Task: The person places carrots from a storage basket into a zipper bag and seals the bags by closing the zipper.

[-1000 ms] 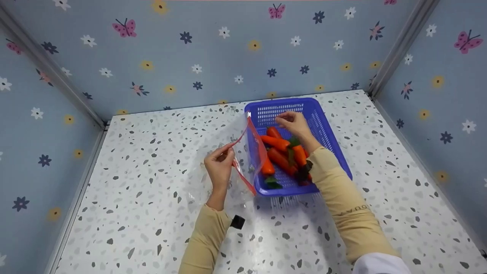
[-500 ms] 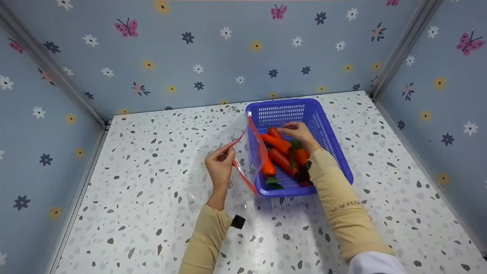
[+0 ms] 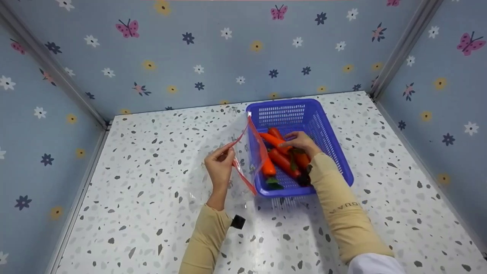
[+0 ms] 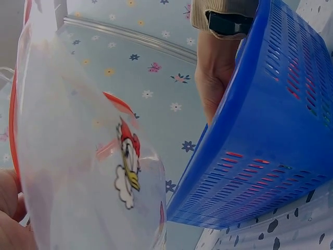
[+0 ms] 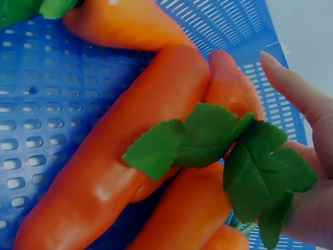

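My left hand [image 3: 220, 167] pinches the red-edged mouth of a clear zip bag [image 4: 78, 156], which gapes toward the basket. The bag's far red edge [image 3: 262, 150] overlaps the left side of a blue plastic basket [image 3: 335, 152]. Inside the basket lie several orange-red carrots [image 3: 283, 161] with green leaves. My right hand [image 3: 304, 141] is down in the basket, its thumb and fingers spread over the leafy end of an orange carrot [image 3: 271, 139]. In the right wrist view, green leaves [image 5: 260, 172] cover part of the palm, and the thumb stands straight, apart from the carrots.
The basket stands on a white speckled table [image 3: 152, 190], near the back wall [image 3: 213, 57] with its flower and butterfly print. Side panels [image 3: 449, 114] close off left and right. A small black block [image 3: 238, 222] sits at the left sleeve cuff.
My right hand has come down from above the basket's far part toward the carrots and is now over one of them. The left hand and the bag have stayed in place.
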Demonstrator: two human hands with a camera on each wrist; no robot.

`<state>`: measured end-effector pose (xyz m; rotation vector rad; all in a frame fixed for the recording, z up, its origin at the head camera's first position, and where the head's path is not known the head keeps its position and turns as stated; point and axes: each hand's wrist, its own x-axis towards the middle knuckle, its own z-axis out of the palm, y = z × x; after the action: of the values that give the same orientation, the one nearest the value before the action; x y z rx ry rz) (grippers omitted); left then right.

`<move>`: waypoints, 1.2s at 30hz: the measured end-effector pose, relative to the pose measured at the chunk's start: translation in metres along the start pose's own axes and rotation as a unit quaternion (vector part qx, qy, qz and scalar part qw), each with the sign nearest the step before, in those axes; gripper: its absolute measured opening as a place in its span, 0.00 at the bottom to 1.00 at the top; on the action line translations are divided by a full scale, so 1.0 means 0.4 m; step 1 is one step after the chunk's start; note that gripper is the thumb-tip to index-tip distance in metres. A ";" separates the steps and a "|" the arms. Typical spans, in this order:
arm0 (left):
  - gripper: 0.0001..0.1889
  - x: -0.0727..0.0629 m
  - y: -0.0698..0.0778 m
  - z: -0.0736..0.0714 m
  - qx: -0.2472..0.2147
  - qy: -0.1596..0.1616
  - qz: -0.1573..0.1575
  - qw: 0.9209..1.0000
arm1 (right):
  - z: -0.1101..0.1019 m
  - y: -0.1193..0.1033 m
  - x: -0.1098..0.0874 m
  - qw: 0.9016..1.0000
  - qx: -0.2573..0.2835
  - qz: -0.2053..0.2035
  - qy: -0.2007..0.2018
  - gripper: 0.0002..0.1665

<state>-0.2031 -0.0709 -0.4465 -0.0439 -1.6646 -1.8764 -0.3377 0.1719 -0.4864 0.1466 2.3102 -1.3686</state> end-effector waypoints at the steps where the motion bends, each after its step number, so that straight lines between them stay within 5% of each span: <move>1: 0.08 -0.001 0.009 0.000 -0.002 0.000 -0.001 1.000 | 0.000 0.001 0.000 1.000 -0.012 -0.006 0.000 0.36; 8: 0.08 -0.001 0.028 -0.002 -0.014 -0.005 0.005 1.000 | 0.002 0.005 -0.002 0.998 -0.060 -0.025 0.004 0.33; 23: 0.08 0.000 0.023 -0.007 -0.010 -0.006 0.002 1.000 | -0.024 -0.013 -0.025 0.999 -0.032 -0.019 0.016 0.31; 36: 0.08 0.002 0.023 -0.006 -0.020 0.000 -0.010 1.000 | -0.061 -0.066 -0.095 0.999 0.002 -0.049 0.011 0.33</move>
<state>-0.1987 -0.0734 -0.4384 -0.0430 -1.6326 -1.9249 -0.3200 0.1844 -0.4388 0.0508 2.3620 -1.4252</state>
